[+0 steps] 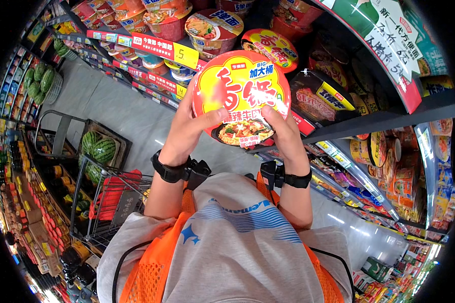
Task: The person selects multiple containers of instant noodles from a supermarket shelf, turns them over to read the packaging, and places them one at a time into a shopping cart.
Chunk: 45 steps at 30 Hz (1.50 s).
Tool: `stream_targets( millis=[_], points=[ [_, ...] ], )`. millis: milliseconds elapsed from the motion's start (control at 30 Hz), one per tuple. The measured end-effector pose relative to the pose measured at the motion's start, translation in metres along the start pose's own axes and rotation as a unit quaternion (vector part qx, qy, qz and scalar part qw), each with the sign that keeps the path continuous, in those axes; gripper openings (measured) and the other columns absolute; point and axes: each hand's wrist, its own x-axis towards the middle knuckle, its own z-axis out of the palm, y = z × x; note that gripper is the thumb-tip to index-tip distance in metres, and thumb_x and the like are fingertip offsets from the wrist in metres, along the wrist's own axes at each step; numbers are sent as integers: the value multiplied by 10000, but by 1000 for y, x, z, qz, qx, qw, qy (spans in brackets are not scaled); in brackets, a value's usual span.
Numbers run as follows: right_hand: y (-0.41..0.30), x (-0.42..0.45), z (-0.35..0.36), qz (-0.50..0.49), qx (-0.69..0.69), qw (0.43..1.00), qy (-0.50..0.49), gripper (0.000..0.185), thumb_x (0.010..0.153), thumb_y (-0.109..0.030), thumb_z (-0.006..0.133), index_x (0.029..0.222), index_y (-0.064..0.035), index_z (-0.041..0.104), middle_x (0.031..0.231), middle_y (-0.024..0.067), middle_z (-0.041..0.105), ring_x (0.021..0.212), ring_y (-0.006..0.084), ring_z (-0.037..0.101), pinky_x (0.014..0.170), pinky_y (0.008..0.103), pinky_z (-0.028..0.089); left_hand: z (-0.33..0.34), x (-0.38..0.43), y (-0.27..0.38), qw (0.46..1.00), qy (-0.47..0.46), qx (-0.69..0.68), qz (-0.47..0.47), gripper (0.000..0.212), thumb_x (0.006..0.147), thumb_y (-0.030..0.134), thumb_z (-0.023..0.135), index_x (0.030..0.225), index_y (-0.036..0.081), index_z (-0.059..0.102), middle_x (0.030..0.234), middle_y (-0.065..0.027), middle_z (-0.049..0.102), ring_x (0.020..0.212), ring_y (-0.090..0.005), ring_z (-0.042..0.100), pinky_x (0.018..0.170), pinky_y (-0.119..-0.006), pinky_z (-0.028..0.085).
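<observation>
Both hands grip a round tub of instant noodles, its red and yellow printed lid facing up at me. My left hand holds the left side, thumb lying on the lid. From the right, my right hand clasps the rim, its thumb also on the lid. The tub's underside and most of my fingers are hidden. Just beyond it, a similar red and yellow noodle tub stands on the shelf beside a maroon-lidded noodle tub. A black noodle package sits to the right.
A shelf edge with red price strips runs across the front. At left are a wire shopping cart with a red item, a platform trolley carrying watermelons, and a basket of melons. A handwritten price sign hangs at upper right.
</observation>
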Motion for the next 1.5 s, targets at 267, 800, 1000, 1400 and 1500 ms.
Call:
stream_targets(
  millis=[267,800,1000,1400,1500],
  points=[
    [1,-2,-14,-123,-109,984,-74,913,701,-241,831,1402,6,300,1359,99,467,1230,175,456,1037,341,363,0,2,3,997,38,-63,-7,684,784,18,669,1387,-3,346,1285,-104,520,1172,-174,518,987,-321,420],
    [18,-4,-26,-26,-129,990,-42,716,886,-515,563,1366,-23,361,1159,81,559,1050,161,536,878,308,445,-22,0,6,988,-104,114,13,1015,719,504,749,1423,4,215,1411,-121,377,1324,-238,363,1098,-369,281],
    [26,3,-23,-104,-199,975,-8,709,920,-595,455,1308,-3,416,1015,56,624,747,46,566,526,192,392,-11,-4,2,995,-62,59,54,918,767,315,708,1450,30,164,1394,-148,354,1299,-239,372,1083,-372,291],
    [6,-1,-6,-118,-131,984,10,587,940,-338,574,1354,24,369,859,53,643,640,49,563,506,179,370,-15,-4,-3,999,-1,-46,13,817,836,300,576,1484,55,145,1394,-127,389,1296,-219,395,1082,-372,304],
    [5,0,-5,-120,-148,981,40,552,944,-328,567,1337,23,402,827,32,621,611,37,540,495,169,369,-11,-3,0,999,-4,-30,28,787,865,256,561,1491,74,119,1400,-137,377,1283,-232,415,1070,-383,332]
  ],
)
